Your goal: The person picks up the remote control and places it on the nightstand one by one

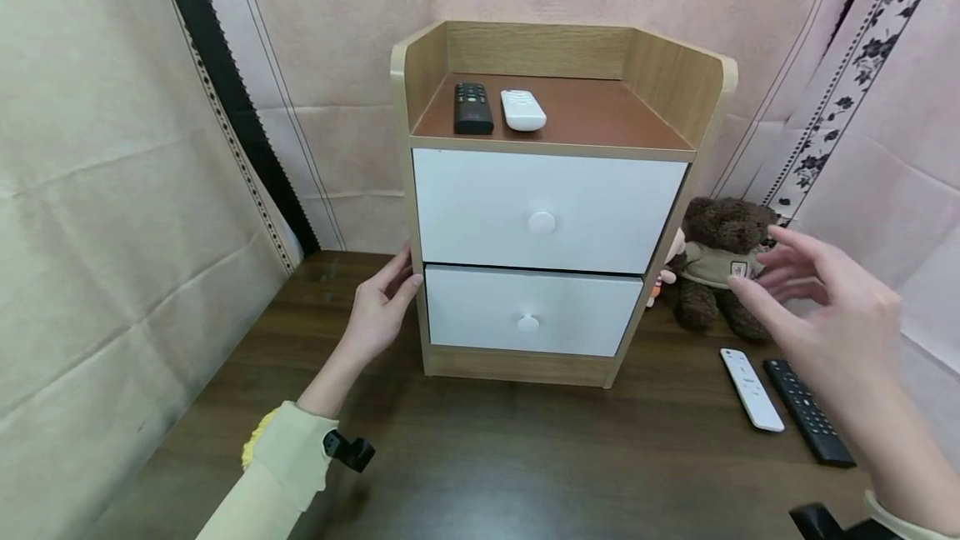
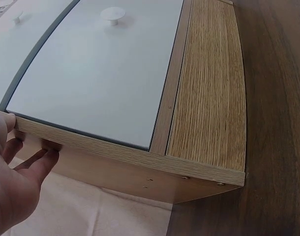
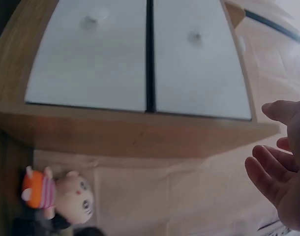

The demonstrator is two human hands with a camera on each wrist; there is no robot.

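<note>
A small wooden cabinet [image 1: 517, 363] with two white-fronted drawers, each with a round knob, stands on the dark table. Both the upper drawer [image 1: 480, 207] and lower drawer [image 1: 480, 307] are closed. My left hand [image 1: 382, 307] touches the cabinet's left side; in the left wrist view its fingertips rest on the side panel and its thumb lies at the front edge. To the right of the cabinet, my right hand [image 1: 832, 298] is in the air with fingers loosely bent, holding nothing. On the cabinet's brown top lie a black remote control [image 1: 472, 111] and a white remote control [image 1: 522, 109].
Right of the cabinet, a white remote [image 1: 752, 390] and a longer black remote [image 1: 806, 411] lie on the table. A dark brown teddy bear [image 1: 723, 267] sits behind them, beside a doll [image 3: 74, 196] partly hidden by the cabinet. Pale cloth [image 1: 330, 65] hangs around the table.
</note>
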